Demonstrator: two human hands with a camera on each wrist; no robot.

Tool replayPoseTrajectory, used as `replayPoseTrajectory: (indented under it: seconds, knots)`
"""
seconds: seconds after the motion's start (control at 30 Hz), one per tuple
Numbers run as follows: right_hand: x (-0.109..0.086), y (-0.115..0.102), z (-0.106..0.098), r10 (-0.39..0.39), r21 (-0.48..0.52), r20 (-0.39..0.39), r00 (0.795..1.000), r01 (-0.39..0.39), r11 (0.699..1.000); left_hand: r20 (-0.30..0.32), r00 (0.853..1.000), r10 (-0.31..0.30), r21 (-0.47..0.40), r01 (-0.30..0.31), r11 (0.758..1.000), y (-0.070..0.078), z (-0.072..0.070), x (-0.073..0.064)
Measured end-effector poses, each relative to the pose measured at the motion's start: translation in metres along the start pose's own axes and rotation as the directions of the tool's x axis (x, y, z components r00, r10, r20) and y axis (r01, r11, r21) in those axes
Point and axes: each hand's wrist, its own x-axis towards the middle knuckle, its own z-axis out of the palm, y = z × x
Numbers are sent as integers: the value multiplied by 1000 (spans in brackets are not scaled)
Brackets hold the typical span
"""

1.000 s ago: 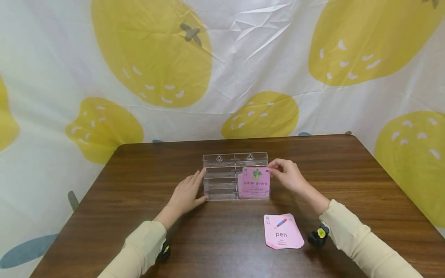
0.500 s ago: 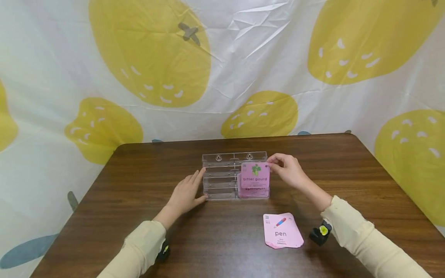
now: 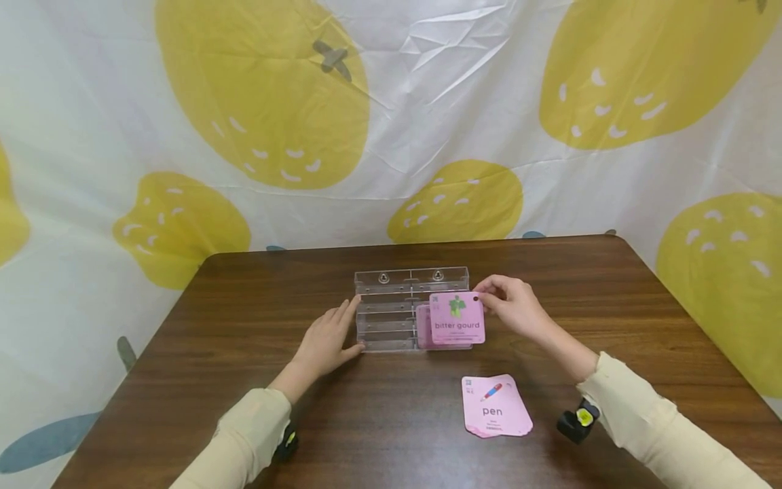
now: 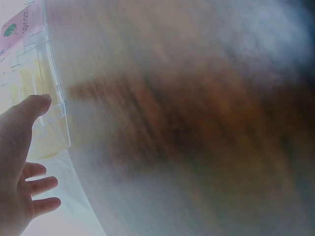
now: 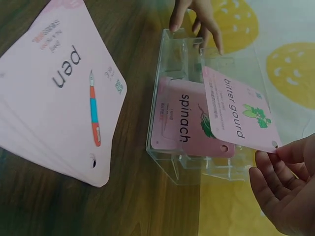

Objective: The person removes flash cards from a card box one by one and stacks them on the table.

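My right hand (image 3: 516, 309) pinches a pink bitter gourd flashcard (image 3: 456, 319) by its upper right corner, near the punched hole. In the right wrist view the card is clear of the pocket, tilted over a spinach flashcard (image 5: 189, 120) that stands in the clear acrylic holder (image 3: 385, 316). The head view shows the held card hiding most of the spinach card. My left hand (image 3: 324, 339) rests against the holder's left side, fingers extended, thumb at its lower front corner. In the left wrist view the thumb (image 4: 37, 104) lies on the holder's edge and the other fingers are spread.
A small stack of pink flashcards, with a pen card (image 3: 496, 407) on top, lies on the brown wooden table (image 3: 379, 421) in front of the holder, to the right. Behind the table hangs a white cloth (image 3: 440, 88) with yellow lemons.
My right hand has lifted the bitter gourd card out of the holder's lower right pocket, then shifted it rightward and slightly down. The left hand and the pen stack have stayed put.
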Motion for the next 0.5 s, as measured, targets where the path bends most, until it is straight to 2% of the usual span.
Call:
replayPoseTrajectory:
  seconds: [0.37, 0.5]
  knots:
    - [-13, 4, -12, 92, 62, 60, 994, -95, 993, 12, 1000, -7, 1, 7, 1000, 0, 0, 0]
    - [-19, 6, -15, 112, 83, 88, 990, -120, 989, -11, 1000, 7, -14, -7, 1000, 0, 0, 0]
